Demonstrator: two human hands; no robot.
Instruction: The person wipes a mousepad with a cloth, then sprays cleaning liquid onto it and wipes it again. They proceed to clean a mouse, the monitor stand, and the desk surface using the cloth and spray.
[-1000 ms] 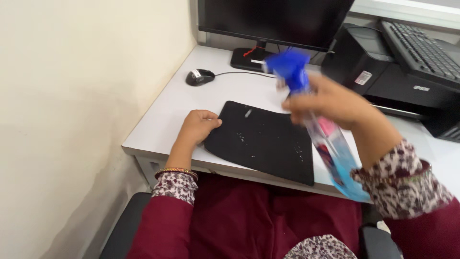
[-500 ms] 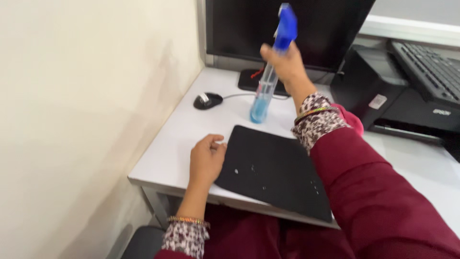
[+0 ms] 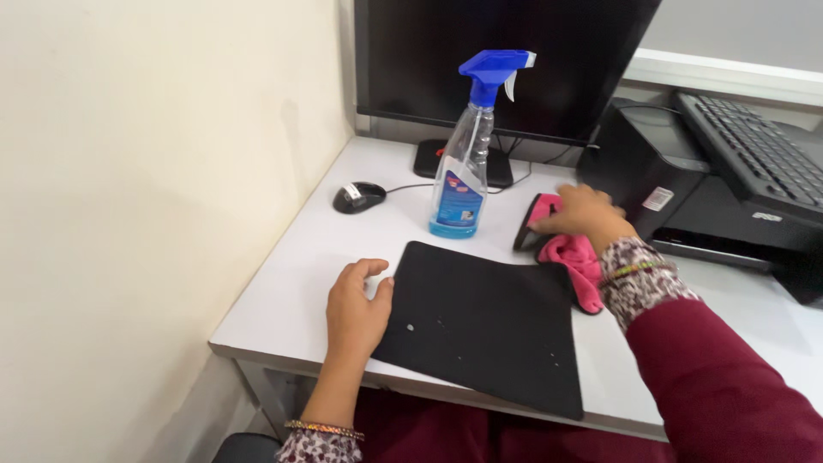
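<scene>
The pink cloth (image 3: 576, 266) lies bunched on the white surface (image 3: 291, 283), between the black mouse mat (image 3: 484, 326) and the black printer (image 3: 686, 201), its near edge touching the mat's far right corner. It looks soft and light, a limp fabric that will fold and drape however it is picked up; a pinch anywhere in the heaped middle should lift it, and there is little risk of slipping or damage. The right hand (image 3: 583, 214) rests on its far end, fingers curled down over the cloth and a dark part beside it; whether they have closed into a grip cannot be told. The left hand (image 3: 356, 313) lies open and flat on the surface, thumb against the mat's left edge, holding nothing. Just behind the mat stands a clear spray bottle (image 3: 463, 163) with a blue trigger head, a little blue liquid at its bottom. A black mouse (image 3: 358, 196) sits to its left, and a dark monitor (image 3: 506, 60) rises behind.
</scene>
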